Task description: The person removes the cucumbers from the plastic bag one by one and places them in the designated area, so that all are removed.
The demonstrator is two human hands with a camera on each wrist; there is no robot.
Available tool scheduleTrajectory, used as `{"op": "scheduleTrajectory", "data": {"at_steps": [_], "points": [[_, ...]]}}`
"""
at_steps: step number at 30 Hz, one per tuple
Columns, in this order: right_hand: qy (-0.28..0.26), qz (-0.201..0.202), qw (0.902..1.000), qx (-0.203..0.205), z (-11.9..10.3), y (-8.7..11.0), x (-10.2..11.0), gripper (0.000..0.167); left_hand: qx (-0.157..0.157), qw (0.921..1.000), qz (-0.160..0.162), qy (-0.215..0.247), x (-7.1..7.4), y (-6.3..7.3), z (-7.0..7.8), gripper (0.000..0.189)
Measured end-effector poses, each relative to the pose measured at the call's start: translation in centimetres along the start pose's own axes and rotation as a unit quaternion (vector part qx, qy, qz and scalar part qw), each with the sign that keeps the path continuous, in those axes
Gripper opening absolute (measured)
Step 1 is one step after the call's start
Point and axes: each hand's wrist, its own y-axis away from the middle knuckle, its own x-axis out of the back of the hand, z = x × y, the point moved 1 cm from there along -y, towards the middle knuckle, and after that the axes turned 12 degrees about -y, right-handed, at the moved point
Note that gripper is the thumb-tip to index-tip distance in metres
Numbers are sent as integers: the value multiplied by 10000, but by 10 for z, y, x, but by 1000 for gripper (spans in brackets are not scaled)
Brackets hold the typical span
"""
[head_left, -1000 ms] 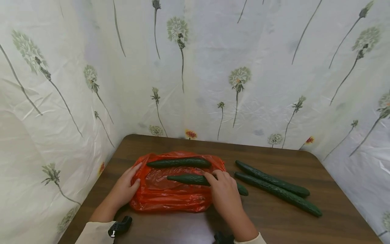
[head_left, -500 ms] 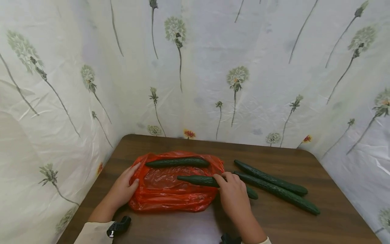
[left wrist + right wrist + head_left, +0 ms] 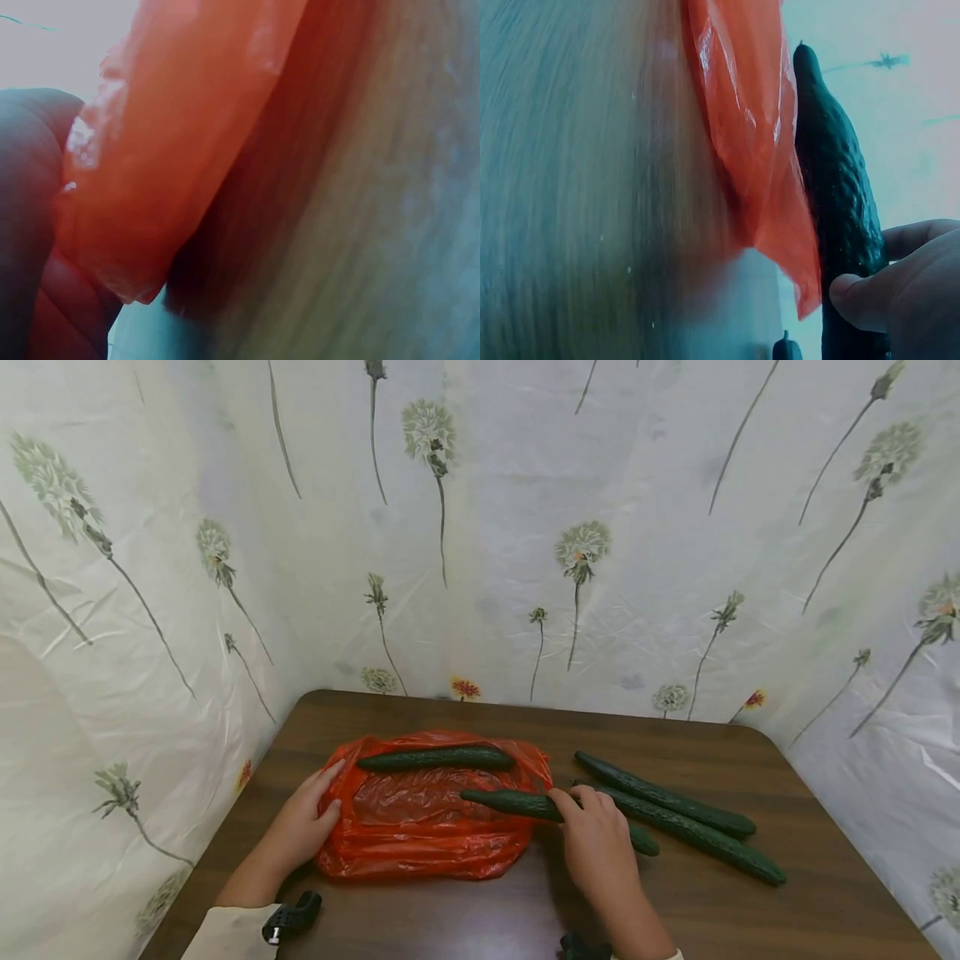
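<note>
My right hand (image 3: 598,839) grips a dark green cucumber (image 3: 517,803) near its middle. The cucumber's tapered end reaches over the right rim of an open red plastic bag (image 3: 420,860). In the right wrist view the thumb presses on the cucumber (image 3: 840,172), whose bumpy skin shows beside the bag's wall (image 3: 742,112). My left hand (image 3: 303,818) holds the bag's left edge, thumb and fingers over the rim; the left wrist view shows its bag wall (image 3: 187,135) close up. Another cucumber (image 3: 435,758) lies along the bag's far side.
Two more cucumbers lie side by side and slanted on the right of the brown wooden table (image 3: 480,927), the far one (image 3: 667,797) and the near one (image 3: 697,833). Floral sheeting (image 3: 480,527) hangs behind the table and at its sides.
My right hand has moved to the right with the cucumber, drawing it further off the bag's opening. The left hand and the bag have stayed about in place.
</note>
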Motion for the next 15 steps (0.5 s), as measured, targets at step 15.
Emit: {"op": "scheduleTrajectory", "data": {"at_steps": [15], "points": [[-73, -12, 9997, -243, 19, 5, 9, 53, 53, 9999, -108, 55, 1, 0, 2, 65]]}}
